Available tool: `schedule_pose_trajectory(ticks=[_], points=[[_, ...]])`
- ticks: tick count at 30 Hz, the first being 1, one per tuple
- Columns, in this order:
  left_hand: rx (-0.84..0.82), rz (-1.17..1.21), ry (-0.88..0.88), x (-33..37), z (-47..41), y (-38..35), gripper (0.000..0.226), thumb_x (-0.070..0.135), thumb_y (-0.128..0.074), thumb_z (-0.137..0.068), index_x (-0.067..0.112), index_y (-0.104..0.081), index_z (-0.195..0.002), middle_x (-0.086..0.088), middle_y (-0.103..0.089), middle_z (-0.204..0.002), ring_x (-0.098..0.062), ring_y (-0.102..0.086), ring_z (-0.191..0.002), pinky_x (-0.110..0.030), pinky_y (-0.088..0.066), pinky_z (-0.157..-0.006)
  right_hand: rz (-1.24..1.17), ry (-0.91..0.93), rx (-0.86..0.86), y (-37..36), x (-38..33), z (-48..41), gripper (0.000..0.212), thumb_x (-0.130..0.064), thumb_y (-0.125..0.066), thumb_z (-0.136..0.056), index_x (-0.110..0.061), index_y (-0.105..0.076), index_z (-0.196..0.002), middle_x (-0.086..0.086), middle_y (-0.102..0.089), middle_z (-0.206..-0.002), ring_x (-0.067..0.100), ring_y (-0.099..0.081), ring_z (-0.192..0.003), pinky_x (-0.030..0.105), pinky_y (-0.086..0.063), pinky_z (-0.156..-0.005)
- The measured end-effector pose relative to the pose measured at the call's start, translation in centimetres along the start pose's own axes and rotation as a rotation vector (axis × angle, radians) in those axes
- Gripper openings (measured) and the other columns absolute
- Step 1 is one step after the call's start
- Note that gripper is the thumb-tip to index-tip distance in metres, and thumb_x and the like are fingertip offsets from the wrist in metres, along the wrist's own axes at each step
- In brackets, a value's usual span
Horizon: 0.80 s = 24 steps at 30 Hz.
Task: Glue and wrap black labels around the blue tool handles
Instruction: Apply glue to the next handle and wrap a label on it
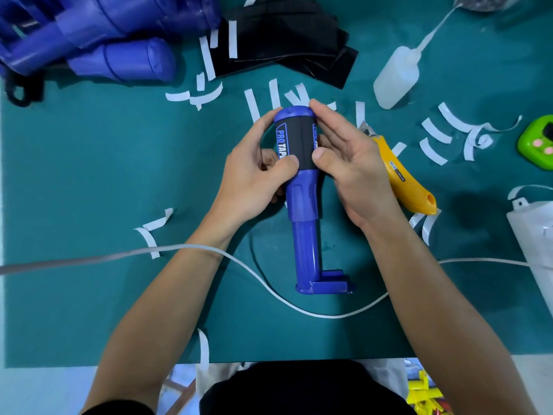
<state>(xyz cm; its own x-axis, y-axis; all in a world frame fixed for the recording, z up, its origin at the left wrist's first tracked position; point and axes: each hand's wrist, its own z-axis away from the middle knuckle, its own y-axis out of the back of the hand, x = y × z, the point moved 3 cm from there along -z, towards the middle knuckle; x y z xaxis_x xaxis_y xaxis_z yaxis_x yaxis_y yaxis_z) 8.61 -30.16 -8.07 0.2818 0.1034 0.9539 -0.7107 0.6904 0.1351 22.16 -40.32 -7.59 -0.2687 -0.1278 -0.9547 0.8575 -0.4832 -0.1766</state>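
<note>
Held low over green mat (89, 175), centre: blue tool handle (303, 205), cap end away, bracket end toward body. Wrapped round upper grip: black label (299, 139), "PRO TAP" lettering on L side. Curled round handle from L - left hand (254, 175), thumb on label's lower edge. Laid along label's R side w/ straight fingers - right hand (353, 166), thumb pressing label. Just R: yellow knife (410, 181). Further back: glue bottle (398, 76), spare labels (284, 40).

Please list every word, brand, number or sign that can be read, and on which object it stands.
"PRO TAP": on the black label round the blue tool handle; the left hand hides the rest.
Print at that label's right edge: cut off, unreadable.
Sticker on the yellow utility knife: too small to read.
</note>
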Motion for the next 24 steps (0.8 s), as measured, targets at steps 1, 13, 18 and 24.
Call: schedule_pose_trajectory(ticks=[1,13,18,24], points=[[0.009,-0.003,0.003,0.0,0.0,0.1,0.059,0.030,-0.067,-0.083,0.065,-0.052,-0.128,-0.020,-0.063,-0.066,-0.023,-0.053,-0.050,-0.026,-0.045,-0.047,-0.013,-0.011,-0.005,0.0,0.1,0.0,0.059,-0.001,-0.056,-0.094,-0.028,-0.054,-0.146,0.000,-0.058,-0.151,0.022,-0.054,-0.140,0.051,-0.042,-0.118],[0.039,-0.038,-0.011,0.4,0.3,-0.2,0.055,0.033,-0.070,-0.080,0.053,-0.056,-0.129,-0.019,-0.060,-0.061,-0.024,-0.049,-0.047,-0.025,-0.043,-0.046,0.088,-0.001,0.040,-0.1,-0.5,0.2,0.054,-0.011,-0.066,-0.091,-0.025,-0.056,-0.143,0.001,-0.063,-0.143,0.020,-0.065,-0.124,0.041,-0.051,-0.109],[0.057,-0.031,-0.022,0.6,0.3,-0.2,0.053,0.034,-0.071,-0.079,0.062,-0.056,-0.120,-0.013,-0.057,-0.057,-0.022,-0.048,-0.047,-0.024,-0.043,-0.046,0.099,0.013,0.115,-0.3,-0.7,-0.3,0.044,-0.012,-0.066,-0.091,-0.019,-0.063,-0.135,0.003,-0.068,-0.131,0.018,-0.071,-0.104,0.033,-0.057,-0.093],[0.047,0.009,-0.063,0.4,0.4,-0.2,0.061,0.038,-0.082,-0.077,0.066,-0.054,-0.125,0.006,-0.058,-0.052,-0.012,-0.047,-0.043,-0.019,-0.041,-0.047,0.047,-0.019,0.135,-0.3,-0.9,-1.0,0.026,-0.008,-0.056,-0.098,-0.016,-0.064,-0.121,-0.001,-0.074,-0.110,0.016,-0.071,-0.101,0.025,-0.056,-0.078]])
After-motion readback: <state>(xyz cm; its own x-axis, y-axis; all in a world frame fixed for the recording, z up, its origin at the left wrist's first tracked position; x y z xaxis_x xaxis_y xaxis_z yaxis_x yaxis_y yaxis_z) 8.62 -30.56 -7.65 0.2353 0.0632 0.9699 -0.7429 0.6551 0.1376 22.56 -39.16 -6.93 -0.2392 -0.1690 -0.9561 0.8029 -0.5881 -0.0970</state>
